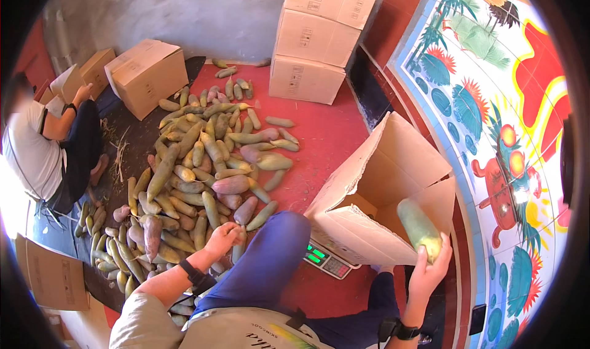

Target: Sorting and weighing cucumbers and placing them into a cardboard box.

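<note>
My right hand (429, 268) grips the pale yellow end of a large green radish (415, 222). The radish slants over the open cardboard carton (368, 236), its far end at the mouth. Part of the carton's inside is visible; its bottom is mostly hidden. Beneath the carton is a digital scale (335, 267) with lit green displays. With its fingers curled, my left hand (225, 239) is at the near edge of a heap of green and purplish radishes (184, 197). A greyish-green radish (238, 251) lies right by those fingers; whether they hold it, I cannot tell.
Three closed cartons (313, 40) are stacked by the back wall. Another carton (147, 79) stands behind the heap. At left a person (41, 151) squats beside more boxes. The tiled mural wall (461, 118) borders the right side; a phone (478, 319) is near its base.
</note>
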Demonstrator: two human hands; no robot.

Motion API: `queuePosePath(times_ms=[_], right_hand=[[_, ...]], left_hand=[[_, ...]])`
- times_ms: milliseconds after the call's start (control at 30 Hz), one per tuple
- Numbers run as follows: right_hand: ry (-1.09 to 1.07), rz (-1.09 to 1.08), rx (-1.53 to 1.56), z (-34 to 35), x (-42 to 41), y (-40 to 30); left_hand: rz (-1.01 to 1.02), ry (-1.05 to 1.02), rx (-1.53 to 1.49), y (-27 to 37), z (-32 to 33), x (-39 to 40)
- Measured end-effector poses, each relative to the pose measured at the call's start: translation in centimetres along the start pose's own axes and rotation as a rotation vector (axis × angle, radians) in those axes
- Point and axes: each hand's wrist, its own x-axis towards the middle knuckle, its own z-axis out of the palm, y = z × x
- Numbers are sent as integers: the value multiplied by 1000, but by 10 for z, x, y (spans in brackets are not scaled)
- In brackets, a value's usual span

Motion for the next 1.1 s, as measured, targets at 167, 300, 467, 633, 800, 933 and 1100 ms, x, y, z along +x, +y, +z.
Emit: queuePosePath(times_ms=[167,300,467,633,800,933,1100], right_hand=[[-167,26,-71,33,5,26],[-206,248,107,51,9,49],[-205,161,53,51,12,66],[-174,149,54,50,12,67],[-146,44,-3,55,8,56],[-150,115,-9,55,6,54],[-124,114,-44,51,4,53]], left_hand=[[-138,161,327,-64,-44,-7],[-108,250,652,-131,-92,-8],[-56,552,970,-159,-128,-16],[-143,828,1116,-125,-138,-31],[-322,1001,1025,-141,-186,-34],[-633,1116,785,-159,-225,-37],[-696,956,849,-168,-227,-36]])
